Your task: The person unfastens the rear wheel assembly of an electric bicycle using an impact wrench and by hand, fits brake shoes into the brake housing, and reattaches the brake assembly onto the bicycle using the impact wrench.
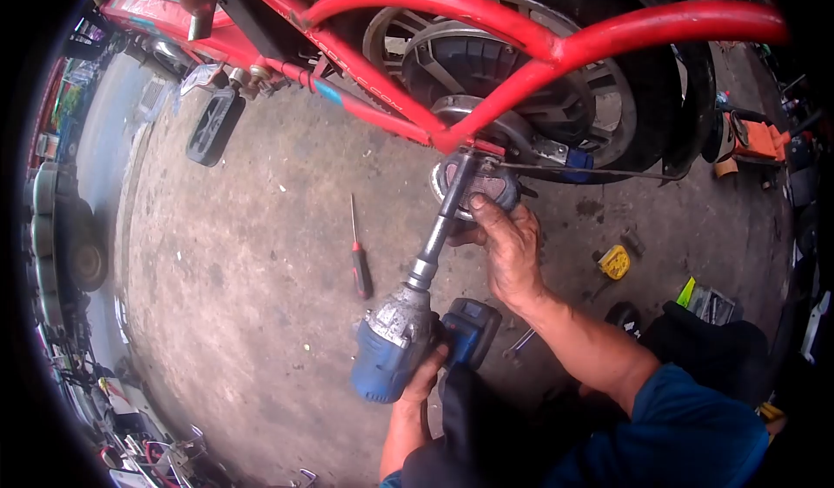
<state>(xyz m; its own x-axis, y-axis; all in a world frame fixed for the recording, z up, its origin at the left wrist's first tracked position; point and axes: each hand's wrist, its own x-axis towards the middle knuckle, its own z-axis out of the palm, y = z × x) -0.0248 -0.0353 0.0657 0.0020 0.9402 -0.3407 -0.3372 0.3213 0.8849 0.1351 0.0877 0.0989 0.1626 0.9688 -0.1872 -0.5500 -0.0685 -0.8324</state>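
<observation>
My left hand (425, 377) grips the handle of a blue cordless impact wrench (382, 362). A long extension with a socket (459, 184) runs from its nose up to the axle area at the rear joint of a red bike frame (521, 97). My right hand (512, 249) is closed around the edge of a round metal part (480, 188) with a worn pinkish face, just behind the socket. Its thumb lies beside the extension. Whether the socket sits on a nut is hidden. The rear wheel (608, 106) is behind the frame.
A screwdriver (360, 266) with a red and black handle lies on the concrete floor (234, 253). At right are a yellow tape measure (614, 263) and an orange tool (754, 137). A black pedal (215, 126) juts from the bike. Parked motorbikes (148, 444) stand at lower left.
</observation>
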